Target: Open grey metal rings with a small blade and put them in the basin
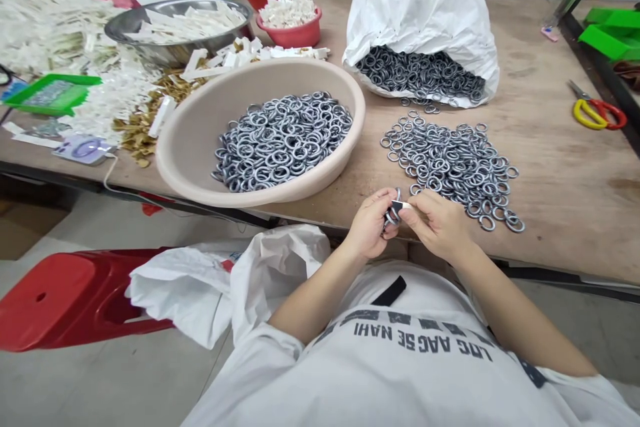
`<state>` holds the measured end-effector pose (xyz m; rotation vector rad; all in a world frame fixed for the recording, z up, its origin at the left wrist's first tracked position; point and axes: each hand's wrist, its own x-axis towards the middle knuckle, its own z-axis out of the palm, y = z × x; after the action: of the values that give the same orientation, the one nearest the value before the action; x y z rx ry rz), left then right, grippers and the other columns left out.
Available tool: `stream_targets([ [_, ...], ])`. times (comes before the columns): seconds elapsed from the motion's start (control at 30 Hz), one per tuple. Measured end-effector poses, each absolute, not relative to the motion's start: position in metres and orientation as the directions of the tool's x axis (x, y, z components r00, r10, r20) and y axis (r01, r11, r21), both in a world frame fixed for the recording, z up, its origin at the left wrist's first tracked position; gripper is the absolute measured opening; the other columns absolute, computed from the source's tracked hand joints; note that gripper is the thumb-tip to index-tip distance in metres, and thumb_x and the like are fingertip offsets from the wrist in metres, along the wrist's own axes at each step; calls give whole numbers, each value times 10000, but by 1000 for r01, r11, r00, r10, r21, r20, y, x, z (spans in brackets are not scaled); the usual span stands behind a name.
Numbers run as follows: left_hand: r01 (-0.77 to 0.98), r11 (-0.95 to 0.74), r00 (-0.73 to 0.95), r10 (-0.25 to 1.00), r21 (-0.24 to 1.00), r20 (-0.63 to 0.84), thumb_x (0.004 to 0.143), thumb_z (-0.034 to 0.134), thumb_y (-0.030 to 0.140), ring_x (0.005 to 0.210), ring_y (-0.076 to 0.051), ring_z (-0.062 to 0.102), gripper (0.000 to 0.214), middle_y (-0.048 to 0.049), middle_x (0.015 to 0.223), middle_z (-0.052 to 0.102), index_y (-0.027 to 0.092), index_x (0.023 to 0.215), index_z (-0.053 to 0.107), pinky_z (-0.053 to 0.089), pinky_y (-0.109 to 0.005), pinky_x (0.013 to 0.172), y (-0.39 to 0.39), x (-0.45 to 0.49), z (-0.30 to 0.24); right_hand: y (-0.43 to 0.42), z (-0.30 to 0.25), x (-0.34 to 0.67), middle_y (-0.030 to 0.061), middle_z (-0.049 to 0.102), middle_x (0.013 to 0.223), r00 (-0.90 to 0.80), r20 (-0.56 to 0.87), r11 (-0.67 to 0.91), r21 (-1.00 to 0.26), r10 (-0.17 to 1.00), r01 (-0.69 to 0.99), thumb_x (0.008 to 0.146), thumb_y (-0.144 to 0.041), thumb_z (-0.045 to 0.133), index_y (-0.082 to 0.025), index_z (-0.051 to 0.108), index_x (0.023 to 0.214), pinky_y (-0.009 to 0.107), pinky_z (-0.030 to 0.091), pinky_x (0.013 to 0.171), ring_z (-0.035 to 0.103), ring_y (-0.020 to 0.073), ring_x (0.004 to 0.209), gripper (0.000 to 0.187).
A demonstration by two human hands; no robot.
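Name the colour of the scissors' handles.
The scissors' handles are yellow and red, in the head view.

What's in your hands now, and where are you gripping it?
Left hand pinches grey metal rings by their rims; right hand holds a small dark-and-white piece against them, its shape hidden.

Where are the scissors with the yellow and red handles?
In the head view, the scissors lie at the right end of the wooden table, right of the loose metal rings.
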<state>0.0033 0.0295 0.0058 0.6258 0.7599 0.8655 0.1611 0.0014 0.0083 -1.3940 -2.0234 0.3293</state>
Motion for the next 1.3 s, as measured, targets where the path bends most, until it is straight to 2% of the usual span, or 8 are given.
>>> stream_targets([
  [0.3,-429,510,461,833,745,-305,786,716,400,363,-18,271,312,85,564,416,192,803,485,165,-137,335,28,2,6,0,6,160,41,656,830,-212,366,398,-568,906,720,993,-446,483,-217,664,879,278,377,683,597,164,772,313],
  [0.5,-326,563,620,734,759,-278,782,739,420,392,-22,302,331,60,583,448,172,784,519,179,-138,341,12,-10,15,27,3,184,20,644,711,68,281,128,-624,957,771,998,-529,429,-218,661,834,290,341,623,570,173,668,422],
  [0.73,-462,254,204,963,849,-177,861,660,378,400,-35,278,278,66,589,411,189,766,480,175,-158,348,5,-51,32,39,4,127,72,686,1132,-332,165,369,-342,929,864,902,-534,615,-283,626,1266,309,364,656,655,246,922,442],
  [0.87,-196,-274,-88,961,942,261,908,623,385,473,-69,402,215,31,632,494,196,818,571,318,-204,429,3,-66,63,41,-2,106,68,670,1056,-428,46,425,-258,903,868,964,-401,538,-270,677,1125,303,370,645,654,227,868,250],
  [0.93,87,-549,-192,809,831,555,933,595,389,552,-97,477,199,11,691,538,210,847,594,408,-243,532,19,-77,83,43,-1,108,65,668,1014,-411,77,415,-294,908,861,959,-327,539,-242,692,1024,304,387,663,643,219,862,187],
  [1.0,417,-630,-204,637,655,743,956,560,384,670,-131,533,186,-7,765,563,220,877,599,458,-293,685,46,-89,98,48,9,113,55,663,953,-323,226,390,-407,919,826,946,-293,557,-223,691,965,305,412,693,629,209,851,152],
  [1.13,760,-477,70,736,442,674,965,520,406,950,-229,601,229,-76,945,633,193,938,601,453,-396,904,94,-107,106,74,51,105,38,659,882,4,595,440,-598,803,670,942,-329,579,-215,688,944,333,457,769,605,208,848,158],
  [1.3,870,-364,142,830,333,539,996,387,335,1057,-267,606,313,-104,1051,703,191,914,653,403,-434,997,100,-110,100,109,84,67,44,705,1041,-118,545,510,-657,830,555,861,-196,613,-221,693,1114,407,494,884,637,236,957,266],
])
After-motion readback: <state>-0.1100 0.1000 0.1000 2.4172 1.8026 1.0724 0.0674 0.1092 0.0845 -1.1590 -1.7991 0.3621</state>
